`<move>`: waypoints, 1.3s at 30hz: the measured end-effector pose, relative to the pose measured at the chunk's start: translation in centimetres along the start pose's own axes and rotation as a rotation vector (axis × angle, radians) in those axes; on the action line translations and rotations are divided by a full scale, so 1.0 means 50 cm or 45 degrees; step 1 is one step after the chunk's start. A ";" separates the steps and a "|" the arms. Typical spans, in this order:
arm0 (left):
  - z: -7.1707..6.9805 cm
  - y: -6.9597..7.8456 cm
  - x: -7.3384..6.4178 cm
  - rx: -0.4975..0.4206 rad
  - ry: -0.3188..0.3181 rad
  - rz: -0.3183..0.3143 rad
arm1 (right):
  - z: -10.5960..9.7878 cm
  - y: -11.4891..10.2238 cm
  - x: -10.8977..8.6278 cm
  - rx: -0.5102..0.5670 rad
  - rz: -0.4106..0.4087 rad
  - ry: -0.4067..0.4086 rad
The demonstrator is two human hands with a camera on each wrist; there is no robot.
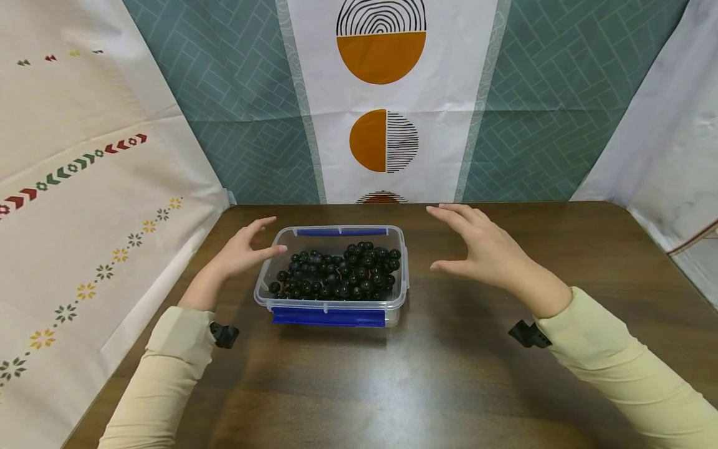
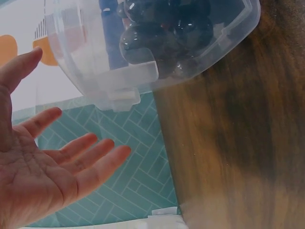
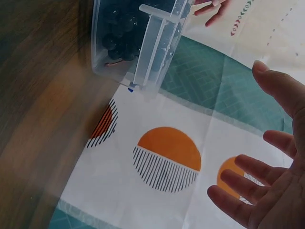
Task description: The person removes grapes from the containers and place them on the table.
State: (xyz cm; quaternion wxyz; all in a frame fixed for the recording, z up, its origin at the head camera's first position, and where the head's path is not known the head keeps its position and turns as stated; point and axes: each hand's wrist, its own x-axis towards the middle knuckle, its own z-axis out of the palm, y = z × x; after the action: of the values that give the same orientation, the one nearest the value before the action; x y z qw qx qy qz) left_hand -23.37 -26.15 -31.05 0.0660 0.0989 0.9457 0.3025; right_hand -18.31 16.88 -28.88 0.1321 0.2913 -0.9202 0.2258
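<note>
A clear plastic food container (image 1: pixel 397 299) with blue clip latches stands on the table, its top uncovered. Inside lies a heap of dark, round grapes (image 1: pixel 336 274). My left hand (image 1: pixel 238 252) hovers by the container's left side, fingers spread and holding nothing. On the other side, my right hand (image 1: pixel 488 249) is held in the air, a gap away from the container, with its fingers apart. Both wrist views show bare palms: the left palm (image 2: pixel 43 176) faces the container's end wall, and the right palm (image 3: pixel 271 191) has nothing in it.
The brown wooden table (image 1: pixel 348 386) reaches back to a hanging teal cloth (image 1: pixel 241 93) with a white patterned panel (image 1: pixel 387 93). A white embroidered cloth (image 1: pixel 84 218) hangs along the left edge. Pale fabric (image 1: pixel 673 125) hangs at the right.
</note>
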 end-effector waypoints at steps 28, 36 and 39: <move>0.014 -0.060 -0.007 -0.312 -0.068 -0.028 | 0.042 -0.007 0.032 0.091 -0.114 -0.110; 0.011 -0.059 -0.012 -0.361 -0.099 -0.058 | 0.059 -0.014 0.043 0.091 -0.157 -0.142; 0.009 -0.061 -0.012 -0.382 -0.110 -0.068 | 0.068 -0.017 0.048 0.096 -0.168 -0.155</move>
State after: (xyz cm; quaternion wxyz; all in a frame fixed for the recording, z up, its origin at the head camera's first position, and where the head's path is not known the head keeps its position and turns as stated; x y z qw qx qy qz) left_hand -23.16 -28.46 -33.17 0.1288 0.0755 0.8885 0.4340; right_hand -20.10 13.45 -30.65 0.0793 0.3693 -0.8961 0.2330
